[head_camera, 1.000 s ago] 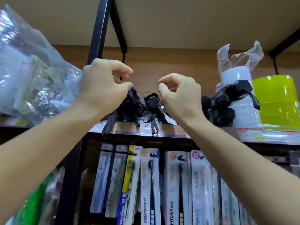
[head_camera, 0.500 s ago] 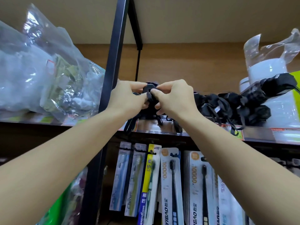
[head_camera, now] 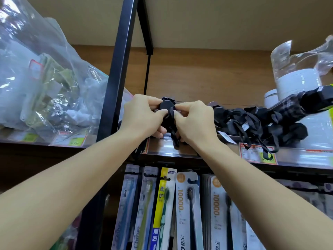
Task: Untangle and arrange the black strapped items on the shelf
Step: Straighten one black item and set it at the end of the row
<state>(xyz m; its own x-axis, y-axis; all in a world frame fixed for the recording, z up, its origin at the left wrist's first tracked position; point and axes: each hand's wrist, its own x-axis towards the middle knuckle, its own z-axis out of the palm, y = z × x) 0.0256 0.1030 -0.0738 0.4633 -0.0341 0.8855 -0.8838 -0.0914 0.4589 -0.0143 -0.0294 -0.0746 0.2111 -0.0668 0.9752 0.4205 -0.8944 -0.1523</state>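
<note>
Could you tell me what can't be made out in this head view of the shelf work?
- Black strapped item: mostly hidden by the left hand and right hand.
- Price tags: print too small.
- Pile of black items: too tangled to count.
- Clear bag: contents blurred by glare; the left edge cuts it off.

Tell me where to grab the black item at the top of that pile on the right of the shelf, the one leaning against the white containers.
Probably grip the long black item around its tube-like body, coming from the front of the shelf. It lies tilted on top of the tangled pile, exposed, whereas pulling a dangling strap might drag the tangle along.
</note>
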